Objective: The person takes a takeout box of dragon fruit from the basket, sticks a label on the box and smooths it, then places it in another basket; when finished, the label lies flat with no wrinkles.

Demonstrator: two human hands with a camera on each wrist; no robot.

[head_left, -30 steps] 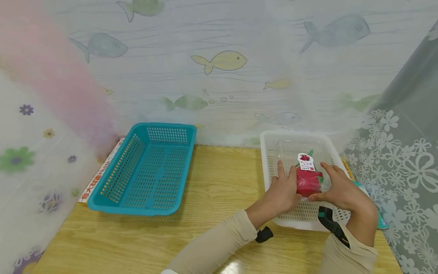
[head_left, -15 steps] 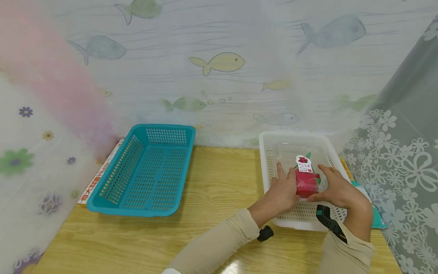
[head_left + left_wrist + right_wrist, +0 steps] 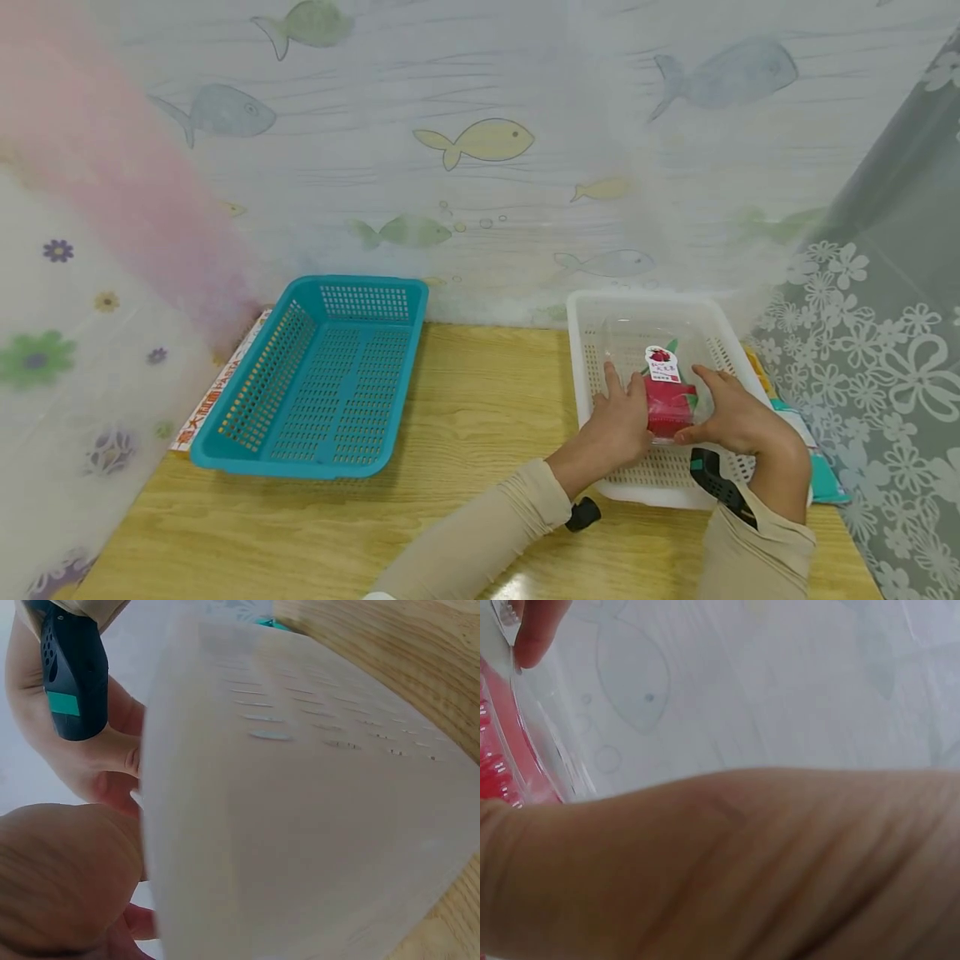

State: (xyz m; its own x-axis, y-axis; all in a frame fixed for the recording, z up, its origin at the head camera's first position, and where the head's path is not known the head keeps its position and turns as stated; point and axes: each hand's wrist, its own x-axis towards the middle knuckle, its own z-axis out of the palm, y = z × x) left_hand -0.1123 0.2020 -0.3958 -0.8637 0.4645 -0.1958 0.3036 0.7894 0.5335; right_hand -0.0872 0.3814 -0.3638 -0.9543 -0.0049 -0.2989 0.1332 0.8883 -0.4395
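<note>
A clear plastic clamshell box [image 3: 630, 340] lies in the white basket [image 3: 581, 325] on the right. Inside is a red dragon fruit [image 3: 670, 404] with green tips, under a white label [image 3: 662, 364]. My left hand [image 3: 617, 423] grips the box's left side, its fingers spread forward. On the opposite side my right hand [image 3: 738, 412] holds the box, thumb at the near edge and index finger farther along. In the right wrist view a fingertip [image 3: 536, 637] touches the box's clear edge. The basket wall [image 3: 315, 810] hides most of the box in the left wrist view.
A turquoise basket [image 3: 348, 375] with nothing in it stands to the left, partly over a long printed pack [image 3: 206, 400]. A teal-and-white packet [image 3: 825, 479] and a yellow item [image 3: 759, 367] show beside the white basket. A fish-print curtain [image 3: 480, 167] hangs behind the wooden table [image 3: 480, 375].
The hands have shifted slightly left and toward me with the box, still on both its sides. The whole view has dropped a little in frame; the baskets stay put.
</note>
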